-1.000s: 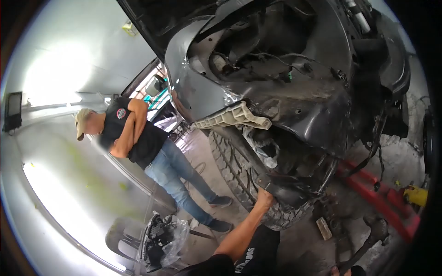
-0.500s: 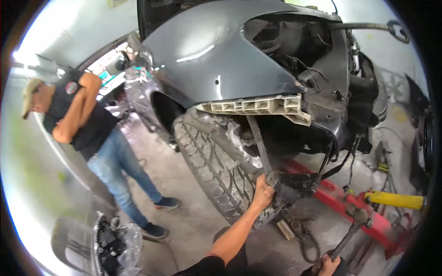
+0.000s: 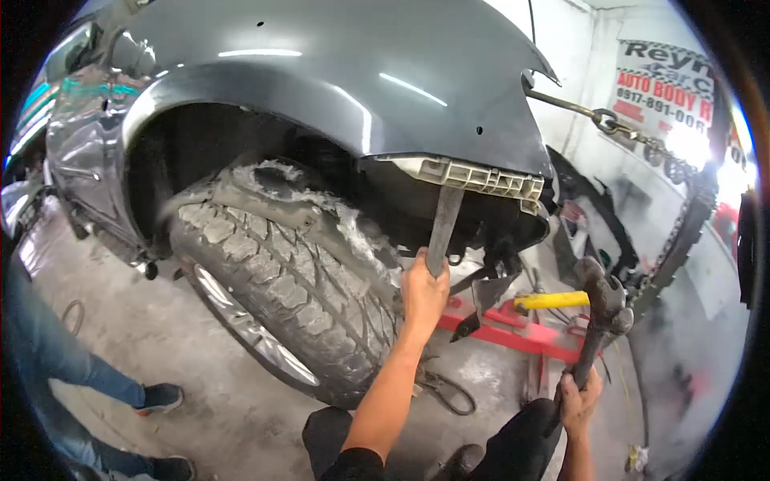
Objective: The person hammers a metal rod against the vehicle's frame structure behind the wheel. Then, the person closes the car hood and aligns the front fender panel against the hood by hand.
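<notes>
My left hand [image 3: 425,295] is wrapped round the lower part of a flat metal bar [image 3: 445,224]. The bar stands nearly upright, its top at the underside of a pale plastic bracket [image 3: 473,178] along the lower edge of the dark grey fender [image 3: 337,48]. At the lower right, my right hand [image 3: 581,397] grips the handle of a worn hammer [image 3: 600,309], its head raised. A treaded tire [image 3: 289,289] lies left of my left hand, under the wheel arch.
A red frame [image 3: 513,333] with a yellow cylinder [image 3: 552,301] stands beyond my hands. A chain [image 3: 618,124] runs from the fender's front to the right. A person's jeans and shoes [image 3: 160,398] show at lower left. A sign [image 3: 662,88] hangs on the wall.
The view has swung round, bringing the wheel arch and sign in. The hammer is now raised higher beside the bar. The standing person has shifted to the left edge of view.
</notes>
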A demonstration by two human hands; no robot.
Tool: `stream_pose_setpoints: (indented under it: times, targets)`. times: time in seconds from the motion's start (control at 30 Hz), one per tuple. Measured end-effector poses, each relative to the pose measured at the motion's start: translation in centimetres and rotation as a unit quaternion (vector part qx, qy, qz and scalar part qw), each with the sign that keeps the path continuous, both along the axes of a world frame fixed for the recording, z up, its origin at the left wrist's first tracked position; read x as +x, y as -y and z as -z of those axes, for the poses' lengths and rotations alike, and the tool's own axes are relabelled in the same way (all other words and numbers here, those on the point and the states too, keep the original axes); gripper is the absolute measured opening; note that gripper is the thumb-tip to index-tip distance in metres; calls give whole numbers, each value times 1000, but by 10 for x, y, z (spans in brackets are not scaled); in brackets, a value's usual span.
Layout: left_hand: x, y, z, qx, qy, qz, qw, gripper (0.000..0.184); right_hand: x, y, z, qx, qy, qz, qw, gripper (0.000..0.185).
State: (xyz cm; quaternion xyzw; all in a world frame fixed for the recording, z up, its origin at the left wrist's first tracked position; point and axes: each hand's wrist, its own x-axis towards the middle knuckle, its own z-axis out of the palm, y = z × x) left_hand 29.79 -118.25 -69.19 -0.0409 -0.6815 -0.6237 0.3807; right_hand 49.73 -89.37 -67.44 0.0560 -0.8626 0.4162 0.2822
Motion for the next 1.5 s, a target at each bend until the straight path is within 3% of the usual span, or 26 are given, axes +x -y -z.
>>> stream_pose_setpoints:
  times: [0.1, 0.17, 0.23, 0.3, 0.4, 0.5, 0.6, 0.63, 0.7, 0.73, 0.9, 1.0, 1.1, 1.2, 1.3, 1.37, 1.4, 1.5]
  targets:
    - [10, 15, -12, 14, 50, 89, 995, 33, 11, 26, -30, 60, 11, 35, 998, 33]
    - [8, 23, -10, 12, 33, 148, 988, 41, 6, 42, -42, 165, -73, 92, 979, 33]
    - [7, 26, -7, 40, -10, 205, 978, 48, -5, 67, -64, 345, -219, 124, 904, 31]
    - [-2, 22, 0, 48, -16, 224, 973, 50, -6, 81, -79, 304, -135, 73, 940, 29]
    - [-7, 23, -7, 65, -44, 228, 970, 48, -15, 94, -94, 368, -115, 35, 922, 30]
    - [-2, 40, -15, 36, 11, 285, 958, 45, -45, 117, -112, 458, -157, -49, 874, 31]
    - [1, 40, -12, 8, 40, 268, 963, 43, -80, 122, -113, 482, -89, 47, 870, 34]
    - [-2, 35, -5, 9, 0, 237, 971, 43, -87, 129, -118, 444, -22, 80, 892, 34]
    - [-9, 32, -7, 17, -90, 161, 983, 43, -100, 121, -117, 457, -92, 28, 884, 37]
    - [0, 38, -11, 37, 9, 268, 963, 44, -108, 120, -121, 458, -122, 10, 880, 38]
    - [8, 45, 9, 37, -49, 278, 959, 54, -95, 132, -121, 342, -61, 19, 938, 35]
    - [25, 49, 10, 48, -43, 304, 950, 59, -96, 125, -122, 350, -65, 12, 934, 34]
    - [23, 41, 15, 66, -107, 251, 960, 58, -90, 133, -124, 334, -56, 8, 941, 37]
    - [18, 43, 14, 1, -2, 222, 975, 54, -85, 133, -120, 352, -57, 37, 933, 38]
    - [8, 35, 19, -26, 11, 158, 987, 44, -71, 143, -119, 351, -67, 63, 932, 39]
    - [9, 36, 14, -27, 11, 147, 989, 36, -60, 137, -106, 377, -135, 56, 915, 40]
    - [12, 39, 9, -25, 15, 142, 989, 33, -46, 148, -109, 350, -131, 49, 926, 35]
    - [23, 43, 1, 22, 35, 181, 983, 30, -42, 107, -100, 414, -104, 49, 903, 32]
